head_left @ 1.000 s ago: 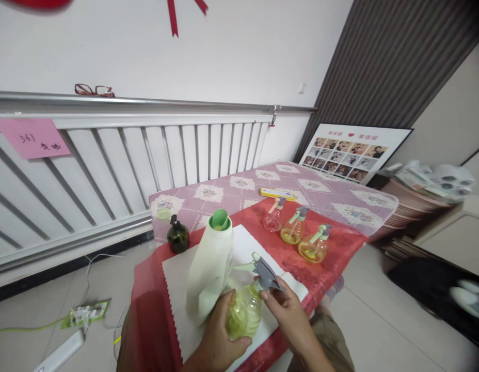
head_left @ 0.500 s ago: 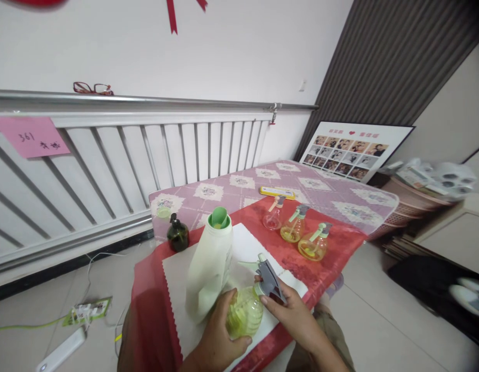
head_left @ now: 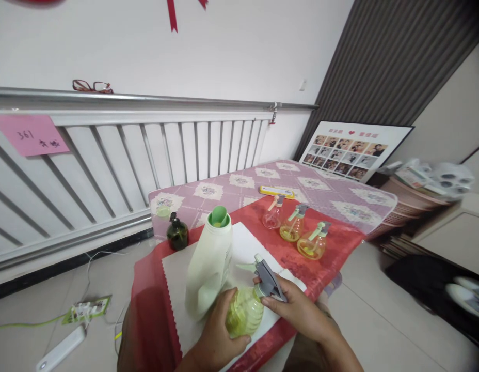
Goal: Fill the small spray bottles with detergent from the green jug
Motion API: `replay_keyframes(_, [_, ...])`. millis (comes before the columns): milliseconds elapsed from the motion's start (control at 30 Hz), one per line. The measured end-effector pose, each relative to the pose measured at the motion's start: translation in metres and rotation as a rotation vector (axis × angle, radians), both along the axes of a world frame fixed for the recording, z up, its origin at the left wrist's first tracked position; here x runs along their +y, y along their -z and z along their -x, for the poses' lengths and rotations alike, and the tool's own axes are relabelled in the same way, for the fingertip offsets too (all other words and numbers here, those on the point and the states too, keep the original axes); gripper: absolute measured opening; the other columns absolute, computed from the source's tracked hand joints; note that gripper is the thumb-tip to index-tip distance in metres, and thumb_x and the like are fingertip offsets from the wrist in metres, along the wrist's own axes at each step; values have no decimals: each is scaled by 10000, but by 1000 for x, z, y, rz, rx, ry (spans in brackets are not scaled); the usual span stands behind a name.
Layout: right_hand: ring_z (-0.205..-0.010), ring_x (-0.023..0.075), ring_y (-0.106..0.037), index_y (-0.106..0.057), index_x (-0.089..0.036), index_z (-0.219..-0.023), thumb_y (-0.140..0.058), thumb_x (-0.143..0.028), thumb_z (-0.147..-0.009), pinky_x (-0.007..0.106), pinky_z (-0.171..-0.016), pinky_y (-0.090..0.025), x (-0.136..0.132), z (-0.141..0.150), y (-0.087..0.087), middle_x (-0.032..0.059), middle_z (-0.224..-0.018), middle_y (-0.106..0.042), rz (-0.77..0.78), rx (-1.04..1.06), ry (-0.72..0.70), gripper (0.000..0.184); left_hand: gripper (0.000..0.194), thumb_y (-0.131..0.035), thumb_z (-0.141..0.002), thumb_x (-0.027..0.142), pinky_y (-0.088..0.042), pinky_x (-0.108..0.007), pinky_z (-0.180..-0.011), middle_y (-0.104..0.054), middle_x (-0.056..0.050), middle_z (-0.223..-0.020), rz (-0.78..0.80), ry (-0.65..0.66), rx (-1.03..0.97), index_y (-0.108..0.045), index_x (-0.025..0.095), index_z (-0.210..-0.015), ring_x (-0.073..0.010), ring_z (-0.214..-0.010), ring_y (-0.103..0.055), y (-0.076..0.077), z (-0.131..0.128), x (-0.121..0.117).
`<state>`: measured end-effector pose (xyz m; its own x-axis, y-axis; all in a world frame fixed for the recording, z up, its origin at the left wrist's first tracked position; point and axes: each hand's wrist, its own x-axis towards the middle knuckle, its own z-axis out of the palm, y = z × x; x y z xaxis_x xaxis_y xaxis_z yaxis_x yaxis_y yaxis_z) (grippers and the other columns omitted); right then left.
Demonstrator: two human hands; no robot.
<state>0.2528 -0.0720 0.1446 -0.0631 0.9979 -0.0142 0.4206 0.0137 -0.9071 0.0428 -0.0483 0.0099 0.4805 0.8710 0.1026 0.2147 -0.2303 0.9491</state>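
Note:
My left hand (head_left: pixel 220 330) wraps round the yellow-green, ribbed body of a spray bottle (head_left: pixel 245 312), which is tilted a little. At its neck, my right hand (head_left: pixel 297 305) grips the grey and pale green spray head (head_left: pixel 268 279), which sits on the bottle's mouth. Just left of the spray bottle stands a large pale green jug (head_left: pixel 208 268) with an open green mouth. Both are over a white cloth (head_left: pixel 247 243). A dark green pump bottle (head_left: pixel 178 233) is beside the cloth's far left corner.
Three spray bottles (head_left: pixel 290 227) stand on the red cloth (head_left: pixel 324 268) to the right. A yellow case (head_left: pixel 277 192) lies behind them on the flowered tablecloth (head_left: pixel 317 183). A small pale green cap (head_left: pixel 163 211) lies at the left. A white radiator (head_left: pixel 185 150) lines the wall.
The hands and spray bottle are almost where they were, with only a slight shift of the right hand at the spray head. The jug and other bottles stay in place.

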Motion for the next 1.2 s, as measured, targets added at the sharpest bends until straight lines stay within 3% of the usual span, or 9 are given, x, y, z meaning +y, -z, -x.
replay_keyframes(333, [-939, 251, -643, -701, -216, -1096, -675, -430, -801, 376, -859, -508, 3, -8, -3, 57, -1030, -687, 26, -47, -99, 366, 892, -696, -563, 88, -283, -473, -1194, -439, -158, -1473, 1, 33, 17, -390, 162, -1397, -335, -1404, -368, -6, 1, 1])
replay_keyframes(567, [-868, 230, -632, -685, -194, -1009, -698, -440, -766, 336, -797, -504, 0, 4, -3, 60, -982, -670, -15, -59, -36, 345, 905, -719, -551, 109, -279, -470, -1192, -436, -161, -1469, 40, 21, 25, -385, 158, -1391, -335, -1397, -373, -6, 0, 2])
replay_keyframes(767, [-721, 196, -575, -630, -189, -870, -738, -520, -671, 308, -667, -490, 0, 13, 20, 7, -772, -614, -38, -22, 143, 401, 903, -719, -546, 106, -305, -458, -1183, -450, -152, -1457, 8, 15, 9, -389, 164, -1384, -331, -1390, -387, -2, 1, 1])
replay_keyframes(867, [-745, 220, -599, -617, -194, -848, -726, -543, -665, 345, -708, -504, -1, 17, 35, 25, -783, -646, -55, -31, 251, 408, 895, -714, -552, 113, -301, -451, -1188, -447, -156, -1465, 11, 7, 15, -394, 158, -1387, -329, -1400, -377, -3, 0, 1])
replay_keyframes(967, [-851, 266, -648, -646, -192, -975, -705, -562, -692, 403, -802, -519, -3, 21, 44, 84, -936, -713, -44, 22, 272, 469, 903, -716, -545, 116, -288, -448, -1196, -441, -158, -1476, 38, -7, 24, -398, 156, -1389, -327, -1406, -372, -5, 0, 1])
replay_keyframes(1100, [-1139, 311, -622, -631, -216, -1197, -679, -598, -739, 461, -982, -478, -11, 28, 46, 144, -1219, -690, -32, 276, 262, 598, 910, -720, -528, 106, -281, -440, -1201, -458, -129, -1475, 51, -36, 13, -421, 183, -1384, -323, -1401, -383, -6, -1, 1])
replay_keyframes(1200, [-1187, 288, -607, -660, -245, -1192, -657, -588, -785, 470, -1053, -431, -15, 35, 43, 126, -1236, -697, -17, 401, 306, 533, 922, -725, -518, 100, -271, -445, -1203, -458, -134, -1475, 56, -40, 13, -421, 176, -1385, -330, -1400, -381, -6, -1, 1])
